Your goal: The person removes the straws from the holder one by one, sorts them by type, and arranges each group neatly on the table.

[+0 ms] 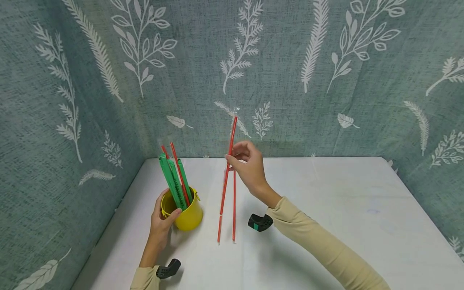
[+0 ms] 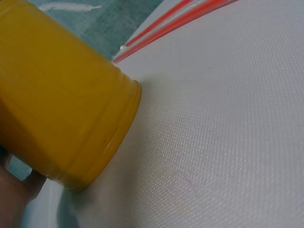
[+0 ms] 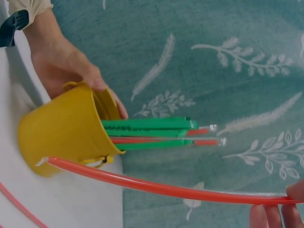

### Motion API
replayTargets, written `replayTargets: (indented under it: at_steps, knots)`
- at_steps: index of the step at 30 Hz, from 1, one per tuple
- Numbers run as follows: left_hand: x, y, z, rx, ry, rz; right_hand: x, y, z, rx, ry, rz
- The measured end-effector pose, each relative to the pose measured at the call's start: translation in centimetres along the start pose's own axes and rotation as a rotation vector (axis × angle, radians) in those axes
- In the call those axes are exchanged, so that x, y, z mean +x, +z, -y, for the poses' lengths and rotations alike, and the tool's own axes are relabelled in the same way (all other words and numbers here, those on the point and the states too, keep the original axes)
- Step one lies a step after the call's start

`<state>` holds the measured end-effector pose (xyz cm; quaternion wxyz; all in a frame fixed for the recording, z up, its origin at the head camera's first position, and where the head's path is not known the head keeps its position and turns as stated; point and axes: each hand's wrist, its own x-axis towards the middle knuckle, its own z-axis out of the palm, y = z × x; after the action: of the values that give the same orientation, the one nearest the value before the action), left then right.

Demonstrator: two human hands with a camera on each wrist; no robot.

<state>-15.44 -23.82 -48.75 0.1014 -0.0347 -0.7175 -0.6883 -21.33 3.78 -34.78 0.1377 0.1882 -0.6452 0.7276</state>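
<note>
My left hand [image 1: 160, 226] holds a small yellow bucket [image 1: 191, 217] by its side, thumb over the rim. Slim green packets [image 1: 168, 179] with dark print and red straws [image 1: 179, 167] in clear wrappers lean inside it. Between the thumb and fingers of my right hand [image 1: 251, 167] is a clear-wrapped red straw [image 1: 232, 135], raised and slanting; in the right wrist view this straw [image 3: 156, 186] passes in front of the bucket [image 3: 61, 128]. Below it, two more red straws lie on the table, one on the right [image 1: 234, 209] and one on the left [image 1: 219, 229], partly hidden.
A white-covered table [image 1: 337, 209] extends to the right of both hands. Behind it hangs a grey-green curtain [image 1: 282, 72] with white leaf prints, which also runs along the left and right sides. Each wrist wears a black device [image 1: 260, 222].
</note>
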Motion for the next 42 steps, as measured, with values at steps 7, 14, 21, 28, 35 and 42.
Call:
replayTargets:
  at_steps: [7,14,21,28,35,42]
  knots:
    - [0.0,0.1,-0.2,-0.001,-0.004,0.000,-0.2,-0.9,-0.9,-0.023,0.015,-0.020]
    - [0.1,0.1,-0.1,-0.008,0.003,-0.003,-0.4,-1.7,-1.8,-0.018,0.090,-0.055]
    - [0.0,0.1,0.0,0.018,-0.005,-0.015,-0.8,-2.4,-2.2,-0.029,0.154,-0.059]
    - [0.0,0.2,-0.1,0.021,-0.012,-0.026,-1.1,-3.1,-3.4,-0.044,0.204,-0.057]
    - [0.1,0.3,-0.1,0.020,-0.021,-0.028,-1.4,-3.7,-4.3,-0.041,0.248,-0.071]
    - [0.0,0.3,-0.2,0.031,-0.021,-0.031,-1.7,-4.0,-5.2,-0.052,0.294,-0.083]
